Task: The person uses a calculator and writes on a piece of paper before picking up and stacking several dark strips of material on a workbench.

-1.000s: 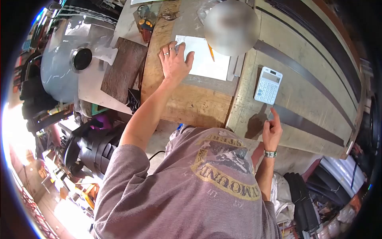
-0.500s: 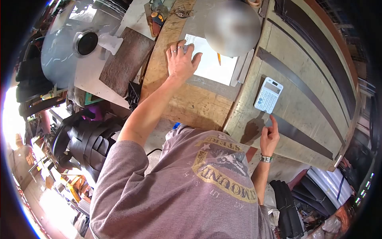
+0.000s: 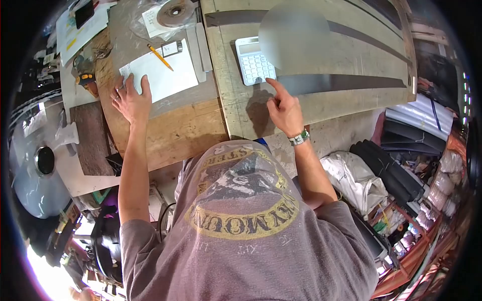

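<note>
My left hand (image 3: 131,100) lies with fingers spread at the left edge of a white sheet of paper (image 3: 175,80), holding nothing. A yellow pencil (image 3: 161,58) rests across the sheet's upper part, close to a small dark-and-white rectangular item (image 3: 171,48). My right hand (image 3: 287,111) has its index finger stretched out to the lower right corner of a white calculator (image 3: 255,67), the other fingers curled with nothing seen in them. Whether the fingertip presses a key cannot be told. A blurred round patch hides the calculator's upper right side.
Dark strips (image 3: 346,83) lie across the worktable right of the calculator. Behind the paper is a round disc in clear plastic (image 3: 174,12). A brown sheet (image 3: 91,138) and an orange-and-black tool (image 3: 86,80) are at left. Dark rolls (image 3: 389,168) stand below the table at right.
The view has swung to the right, so the bench and paper appear further left and more level. My left hand stays by the paper, and my right index finger remains at the calculator's lower edge.
</note>
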Demonstrator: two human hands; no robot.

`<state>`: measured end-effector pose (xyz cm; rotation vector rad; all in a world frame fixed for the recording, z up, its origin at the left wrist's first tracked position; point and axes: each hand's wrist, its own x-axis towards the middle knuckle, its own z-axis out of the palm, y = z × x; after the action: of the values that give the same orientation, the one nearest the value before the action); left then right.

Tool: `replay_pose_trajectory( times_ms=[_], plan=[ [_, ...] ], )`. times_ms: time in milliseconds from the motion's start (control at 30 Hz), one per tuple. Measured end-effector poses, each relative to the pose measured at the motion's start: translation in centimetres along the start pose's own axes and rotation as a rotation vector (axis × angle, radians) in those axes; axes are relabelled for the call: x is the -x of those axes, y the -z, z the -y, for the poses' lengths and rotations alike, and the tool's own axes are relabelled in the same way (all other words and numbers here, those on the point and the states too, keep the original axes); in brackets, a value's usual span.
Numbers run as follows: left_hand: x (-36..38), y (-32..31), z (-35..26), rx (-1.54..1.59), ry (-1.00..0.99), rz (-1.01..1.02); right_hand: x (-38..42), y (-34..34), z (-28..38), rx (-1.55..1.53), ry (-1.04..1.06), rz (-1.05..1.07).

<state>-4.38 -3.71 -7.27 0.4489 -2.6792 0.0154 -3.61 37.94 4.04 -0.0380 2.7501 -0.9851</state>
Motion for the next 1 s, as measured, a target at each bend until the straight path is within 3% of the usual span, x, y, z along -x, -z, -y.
replay_pose_trajectory(
  times_ms=[167, 567, 1000],
  plan=[
    [0.0, 0.0, 0.0, 0.017, -0.007, 0.005, -0.7, -1.0, 0.6, 0.039, -0.002, 0.073],
    [0.1, -0.1, 0.2, 0.080, 0.002, 0.035, -1.8, -2.3, 0.5, 0.101, 0.067, 0.022],
    [0.1, -0.1, -0.1, 0.016, -0.011, 0.013, -3.6, -1.4, 0.3, 0.143, -0.036, 0.071]
  ],
)
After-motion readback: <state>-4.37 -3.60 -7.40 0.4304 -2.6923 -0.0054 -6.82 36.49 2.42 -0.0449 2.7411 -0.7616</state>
